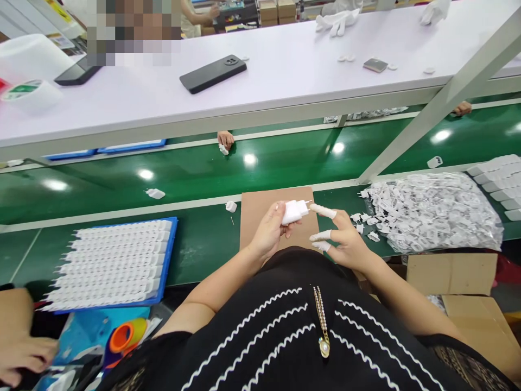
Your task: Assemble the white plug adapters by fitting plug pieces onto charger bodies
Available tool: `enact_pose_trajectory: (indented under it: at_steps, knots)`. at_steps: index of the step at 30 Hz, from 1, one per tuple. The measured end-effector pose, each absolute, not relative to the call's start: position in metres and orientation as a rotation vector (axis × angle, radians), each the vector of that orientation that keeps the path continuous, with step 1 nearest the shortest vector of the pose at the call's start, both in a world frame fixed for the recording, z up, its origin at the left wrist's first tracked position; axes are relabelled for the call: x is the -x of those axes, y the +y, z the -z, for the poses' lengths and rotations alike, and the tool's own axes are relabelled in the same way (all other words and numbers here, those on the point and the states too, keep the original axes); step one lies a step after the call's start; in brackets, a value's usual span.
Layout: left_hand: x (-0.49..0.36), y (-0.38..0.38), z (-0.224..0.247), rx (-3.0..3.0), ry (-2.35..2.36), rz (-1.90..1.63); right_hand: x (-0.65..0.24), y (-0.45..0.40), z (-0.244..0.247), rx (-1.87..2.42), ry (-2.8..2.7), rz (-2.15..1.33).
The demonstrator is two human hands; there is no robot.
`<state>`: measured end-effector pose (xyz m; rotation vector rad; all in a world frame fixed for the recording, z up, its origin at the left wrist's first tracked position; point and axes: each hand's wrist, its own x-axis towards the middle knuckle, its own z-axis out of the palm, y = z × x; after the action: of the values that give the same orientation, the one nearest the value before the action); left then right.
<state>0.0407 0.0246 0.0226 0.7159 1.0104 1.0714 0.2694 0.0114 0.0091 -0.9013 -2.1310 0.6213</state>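
Observation:
My left hand (269, 229) is closed around a white plug-in charger (293, 212), its prongs pointing right. Just right of the prongs is my right hand (342, 239), fingers spread, with white covers on several fingertips. One covered fingertip is close to the prongs; whether it touches them I cannot tell. Beneath both hands lies a brown cardboard sheet (260, 209) on the green bench. To its left sit another small white charger (231, 206) and a thin pin (232, 220).
A blue tray (173, 239) of white chargers stands at left. On the right are a clear bag of white plug parts (439, 217), loose parts and white housings (502, 179). A shelf (277, 65) with a phone (214, 73) and a slanted post (439, 98) cross ahead. Co-workers' hands (225, 139) show beyond.

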Motion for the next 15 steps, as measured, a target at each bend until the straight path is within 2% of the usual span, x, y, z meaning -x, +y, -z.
enact_pose_trajectory:
  at_steps: [4,10,13,15]
  knots:
    - [-0.027,0.032,0.0,-0.594,0.85,-0.996,-0.277,0.006,0.015,1.163,-1.859,-0.816]
    - [-0.021,0.049,0.036,-0.464,0.698,-0.926,-0.251,0.024,0.033,1.069,-1.563,-1.253]
    - [-0.011,0.072,0.052,-0.459,0.773,-0.983,-0.272,0.04,0.077,1.4,-1.272,-1.302]
    - [0.002,0.09,0.065,-0.471,0.853,-1.048,-0.303,0.041,0.116,1.704,-1.306,-1.157]
